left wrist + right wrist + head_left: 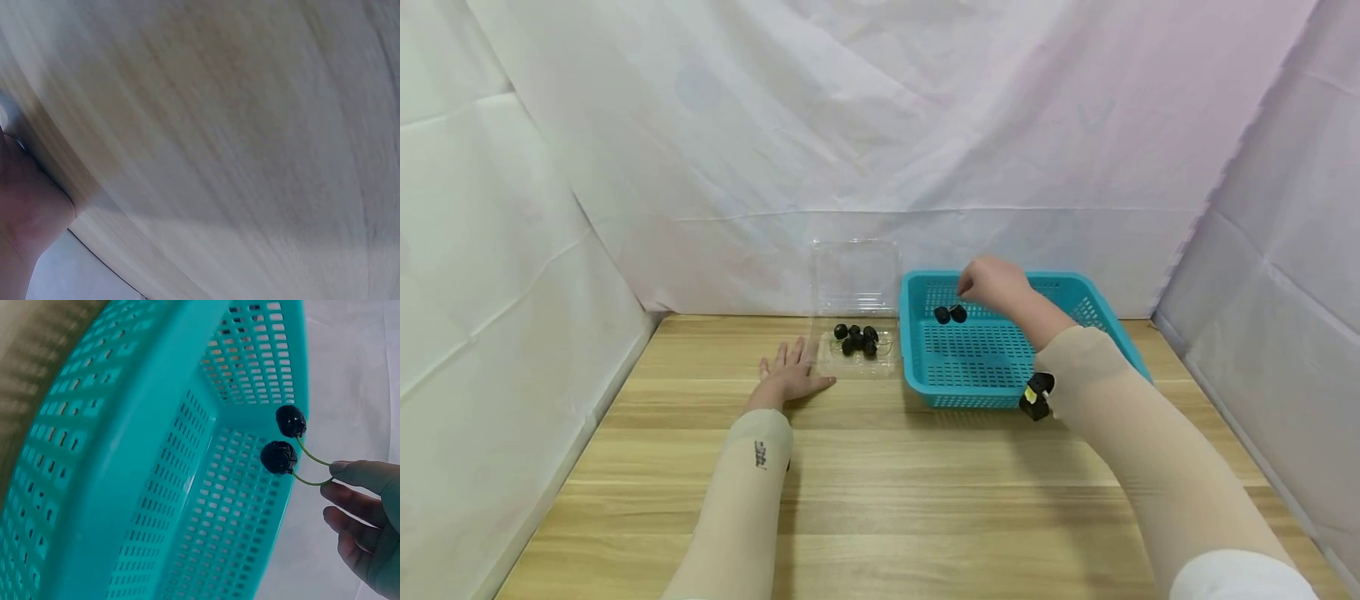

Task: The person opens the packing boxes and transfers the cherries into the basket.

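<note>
My right hand [996,282] pinches thin green stems between thumb and fingertips. Two dark cherries [279,457] hang from those stems over the teal plastic basket [977,390], apart from its floor. In the right wrist view the other fingers are loosely curled below the thumb. My left hand [788,375] rests on the table with fingers spread, beside a clear hinged plastic box [827,364]; whether its fingertips touch the box I cannot tell. Several dark cherries [858,342] with stems lie in the box's base, and its lid [856,279] stands raised behind them.
The wooden table [880,483] ends at a white cloth backdrop [850,125], with further white cloth on both sides. The basket's perforated walls stand to the right of the clear box, close by it. A black wrist strap [1036,400] sits under my right forearm.
</note>
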`<action>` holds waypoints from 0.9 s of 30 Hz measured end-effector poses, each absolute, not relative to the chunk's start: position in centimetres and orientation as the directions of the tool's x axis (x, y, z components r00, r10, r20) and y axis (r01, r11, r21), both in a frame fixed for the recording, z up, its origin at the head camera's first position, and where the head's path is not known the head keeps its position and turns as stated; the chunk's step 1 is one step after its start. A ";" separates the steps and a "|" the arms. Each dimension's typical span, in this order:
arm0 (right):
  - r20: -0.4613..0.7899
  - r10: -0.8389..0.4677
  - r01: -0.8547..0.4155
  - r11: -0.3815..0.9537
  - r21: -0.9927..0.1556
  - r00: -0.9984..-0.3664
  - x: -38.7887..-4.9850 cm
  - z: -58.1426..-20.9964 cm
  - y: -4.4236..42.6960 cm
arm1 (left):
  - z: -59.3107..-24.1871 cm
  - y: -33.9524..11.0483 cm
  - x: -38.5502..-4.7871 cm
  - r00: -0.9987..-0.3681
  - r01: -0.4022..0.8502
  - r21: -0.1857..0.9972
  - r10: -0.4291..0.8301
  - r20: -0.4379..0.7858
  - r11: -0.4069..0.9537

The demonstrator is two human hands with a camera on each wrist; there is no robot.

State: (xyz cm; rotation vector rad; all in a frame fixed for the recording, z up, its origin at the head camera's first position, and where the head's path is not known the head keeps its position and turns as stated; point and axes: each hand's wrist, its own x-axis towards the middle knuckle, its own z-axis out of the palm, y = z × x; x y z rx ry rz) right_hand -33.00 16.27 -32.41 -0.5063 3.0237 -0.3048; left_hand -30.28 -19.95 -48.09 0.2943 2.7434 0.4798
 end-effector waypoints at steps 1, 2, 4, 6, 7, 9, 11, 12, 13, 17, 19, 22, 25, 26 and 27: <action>-0.037 -0.319 -0.304 0.927 -0.220 -0.947 -33.2 -32.5 16.4 | -47.9 -19.9 -30.2 -0.921 0.143 0.351 0.254 -0.295 0.925; -0.046 -0.311 -0.292 0.928 -0.232 -0.949 -33.3 -32.5 16.6 | -47.8 -19.9 -30.1 -0.922 0.145 0.344 0.253 -0.292 0.928; -0.057 -0.298 -0.274 0.927 -0.255 -0.953 -33.6 -32.5 16.8 | -47.7 -19.9 -30.1 -0.924 0.149 0.330 0.250 -0.289 0.932; -0.062 -0.294 -0.268 0.926 -0.267 -0.954 -33.8 -32.5 17.1 | -47.8 -20.0 -30.2 -0.925 0.149 0.322 0.247 -0.289 0.935; -0.064 -0.294 -0.267 0.925 -0.271 -0.954 -33.9 -32.6 17.2 | -47.9 -20.0 -30.2 -0.925 0.149 0.325 0.247 -0.288 0.934; -0.067 -0.296 -0.267 0.922 -0.282 -0.953 -34.2 -32.7 17.4 | -48.2 -20.1 -30.4 -0.925 0.143 0.335 0.247 -0.290 0.931; -0.073 -0.294 -0.260 0.918 -0.298 -0.953 -34.5 -32.8 17.7 | -48.5 -20.2 -30.6 -0.925 0.137 0.347 0.245 -0.291 0.928; -0.077 -0.291 -0.256 0.918 -0.304 -0.954 -34.6 -32.9 17.8 | -48.7 -20.3 -30.7 -0.924 0.137 0.350 0.247 -0.292 0.927; -0.080 -0.289 -0.252 0.917 -0.310 -0.954 -34.8 -33.0 17.9 | -48.9 -20.3 -30.8 -0.924 0.136 0.353 0.248 -0.293 0.926; -0.090 -0.274 -0.230 0.914 -0.334 -0.958 -35.2 -33.2 18.4 | -49.4 -20.3 -31.1 -0.924 0.139 0.361 0.252 -0.289 0.922; -0.096 -0.264 -0.217 0.914 -0.341 -0.960 -35.3 -33.4 18.7 | -49.4 -20.2 -31.0 -0.925 0.137 0.365 0.251 -0.287 0.921; -0.104 -0.252 -0.203 0.915 -0.348 -0.962 -35.5 -33.8 19.3 | -49.4 -20.1 -31.0 -0.926 0.139 0.384 0.257 -0.275 0.913; -0.108 -0.242 -0.191 0.919 -0.346 -0.964 -35.6 -34.3 19.9 | -49.6 -19.9 -31.1 -0.927 0.137 0.384 0.255 -0.276 0.913; -0.112 -0.242 -0.190 0.918 -0.348 -0.964 -35.7 -34.4 20.1 | -49.7 -19.9 -31.2 -0.926 0.138 0.381 0.256 -0.278 0.914; -0.117 -0.239 -0.185 0.918 -0.350 -0.964 -35.7 -34.6 20.3 | -49.8 -19.9 -31.3 -0.925 0.137 0.375 0.254 -0.283 0.917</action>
